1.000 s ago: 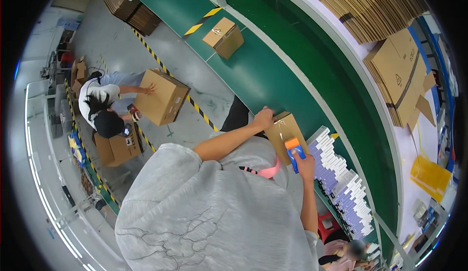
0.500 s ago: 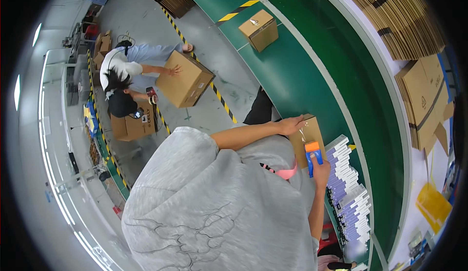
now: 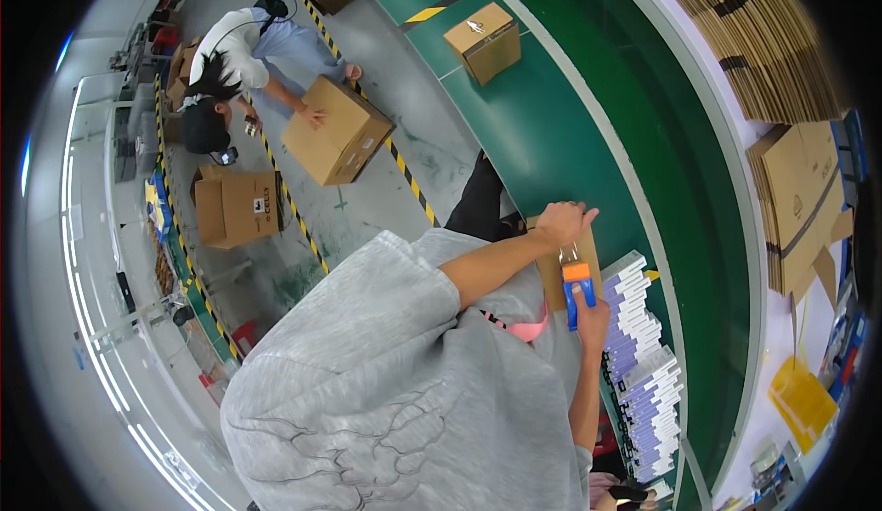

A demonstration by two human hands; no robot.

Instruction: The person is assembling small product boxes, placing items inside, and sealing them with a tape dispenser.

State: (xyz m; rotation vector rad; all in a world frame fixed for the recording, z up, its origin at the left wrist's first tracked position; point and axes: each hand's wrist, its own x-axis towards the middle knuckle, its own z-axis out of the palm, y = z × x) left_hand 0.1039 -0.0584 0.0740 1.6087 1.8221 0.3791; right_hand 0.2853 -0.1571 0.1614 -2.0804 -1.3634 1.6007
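Note:
A brown cardboard box (image 3: 591,252) lies close in front of me at the near edge of the green bench. My right hand (image 3: 593,316) grips an orange and blue tape dispenser (image 3: 576,292) over the box top. Shiny clear tape shows just beyond the dispenser's orange end. At the box's far end, my left hand (image 3: 562,224) rests on the cardboard, one finger or thumb stretched out to the right. Its other fingers are partly hidden.
Stacked white and purple small boxes (image 3: 643,364) stand right of my right hand. Another closed carton (image 3: 484,42) sits farther along the green bench (image 3: 551,143). On the floor at left, a person (image 3: 230,61) bends over a large carton (image 3: 335,130). Flattened cardboard (image 3: 758,38) is piled at far right.
My left hand has turned and shifted over the box's far end, its wrist now higher. The dispenser is a little left in the picture. The co-worker's hand tool has moved up from the open carton.

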